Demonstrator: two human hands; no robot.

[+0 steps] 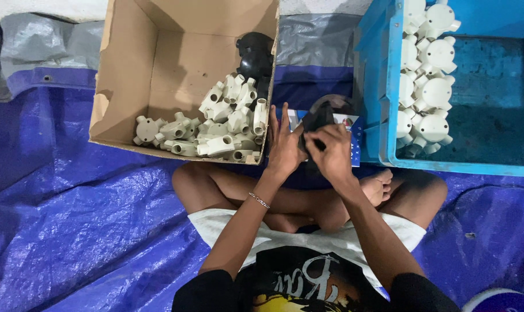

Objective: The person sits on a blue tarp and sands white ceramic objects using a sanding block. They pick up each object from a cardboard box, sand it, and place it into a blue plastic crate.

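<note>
Head view, person seated cross-legged on a blue tarp point(71, 219).

Both hands meet at centre, just near of the gap between box and crate. Left hand point(285, 147): fingers extended upward, palm against the left side of a black part point(316, 118); not curled round it. Right hand point(333, 153): fingers closed over the near side of the same part, gripping it. The part is dark and rounded; finer shape cannot be told. It is held above a small printed card point(353, 124) lying on the tarp.

Cardboard box point(129, 75), far left: holds a heap of cream fittings point(227, 124) along its near right side, with black fittings point(255, 52) at the far right wall.

Blue crate point(383, 86), far right: white fittings point(432, 92) stacked along its left wall.

A thin bracelet point(259, 200) on the left wrist.
</note>
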